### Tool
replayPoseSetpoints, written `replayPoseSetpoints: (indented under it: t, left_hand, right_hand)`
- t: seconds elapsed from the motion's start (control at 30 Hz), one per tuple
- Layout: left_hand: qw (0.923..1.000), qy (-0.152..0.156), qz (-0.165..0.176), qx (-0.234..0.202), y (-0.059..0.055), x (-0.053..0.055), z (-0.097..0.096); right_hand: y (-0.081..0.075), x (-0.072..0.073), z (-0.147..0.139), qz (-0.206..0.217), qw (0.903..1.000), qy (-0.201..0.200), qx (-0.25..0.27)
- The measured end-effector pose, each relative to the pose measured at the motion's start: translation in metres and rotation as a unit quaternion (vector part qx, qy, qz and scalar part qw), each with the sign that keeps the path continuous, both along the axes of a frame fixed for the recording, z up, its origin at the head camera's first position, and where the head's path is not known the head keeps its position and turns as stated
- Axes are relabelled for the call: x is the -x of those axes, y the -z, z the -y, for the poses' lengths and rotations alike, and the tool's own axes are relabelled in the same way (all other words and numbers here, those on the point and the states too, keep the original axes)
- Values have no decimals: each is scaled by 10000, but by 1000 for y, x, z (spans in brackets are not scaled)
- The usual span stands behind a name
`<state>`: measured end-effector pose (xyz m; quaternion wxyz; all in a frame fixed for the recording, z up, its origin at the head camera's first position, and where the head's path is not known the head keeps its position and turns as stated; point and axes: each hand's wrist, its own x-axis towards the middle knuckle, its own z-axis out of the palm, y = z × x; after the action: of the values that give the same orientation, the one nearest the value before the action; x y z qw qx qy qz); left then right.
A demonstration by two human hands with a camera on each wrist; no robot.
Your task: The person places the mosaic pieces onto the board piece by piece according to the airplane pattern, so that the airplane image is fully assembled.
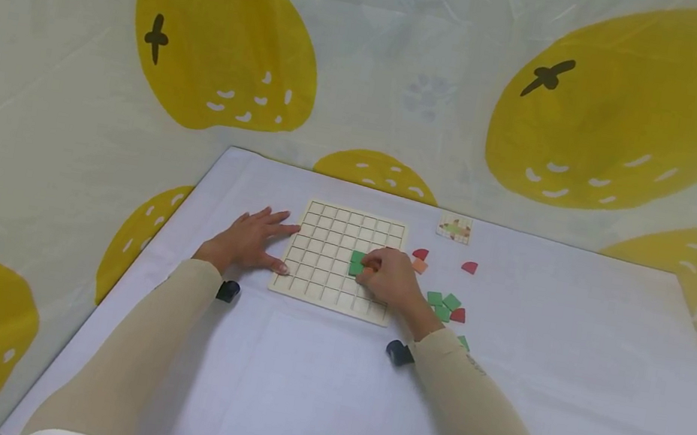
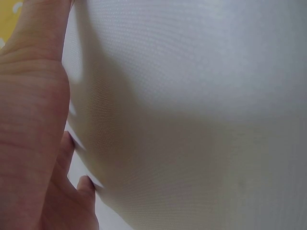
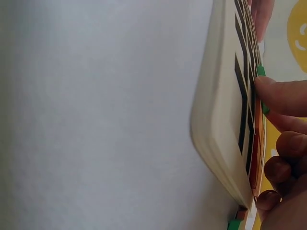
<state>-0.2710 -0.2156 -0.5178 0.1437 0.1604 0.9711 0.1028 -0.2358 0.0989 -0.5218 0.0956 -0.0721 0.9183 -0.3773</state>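
Note:
A pale square board (image 1: 321,259) with a grid of recessed squares lies on the table. My left hand (image 1: 252,239) is spread flat at its left edge, thumb and a fingertip right at the rim. Over the right half of the board, my right hand (image 1: 392,278) pinches a green tile (image 3: 263,91) between thumb and fingers. Green squares (image 1: 356,264) show on the grid just left of these fingertips. An orange piece (image 3: 258,117) and a red piece (image 3: 254,165) lie on the board below the hand. My right hand partly hides the board's right side.
Right of the board lie several loose green squares (image 1: 442,306), red quarter-round pieces (image 1: 469,267) and an orange square (image 1: 419,265). A small pattern card (image 1: 454,228) is near the table's back edge. White cloth (image 1: 293,391) covers the table, and a fruit-print sheet (image 1: 373,62) hangs behind.

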Motion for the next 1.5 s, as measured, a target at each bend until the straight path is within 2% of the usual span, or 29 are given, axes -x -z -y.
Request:
replayPoseSetpoints:
  t: [0.47, 0.73, 0.97, 1.07, 1.5]
  left_hand:
    - [10000, 6, 30, -28, -2, -1, -1]
    - [10000, 44, -19, -23, -1, -1, 1]
    - [10000, 57, -34, -41, -2, -3, 0]
    - [10000, 61, -53, 5, -3, -3, -1]
    - [9997, 159, -174, -74, 1, -1, 3]
  right_hand:
    - [1, 0, 2, -99, 9996, -151, -239]
    - [3, -1, -4, 112, 9998, 116, 125]
    - [0, 1, -31, -125, 9998, -137, 94]
    - [-4, 1, -45, -78, 9998, -156, 73]
    - [1, -8, -114, -71, 9980, -205, -587]
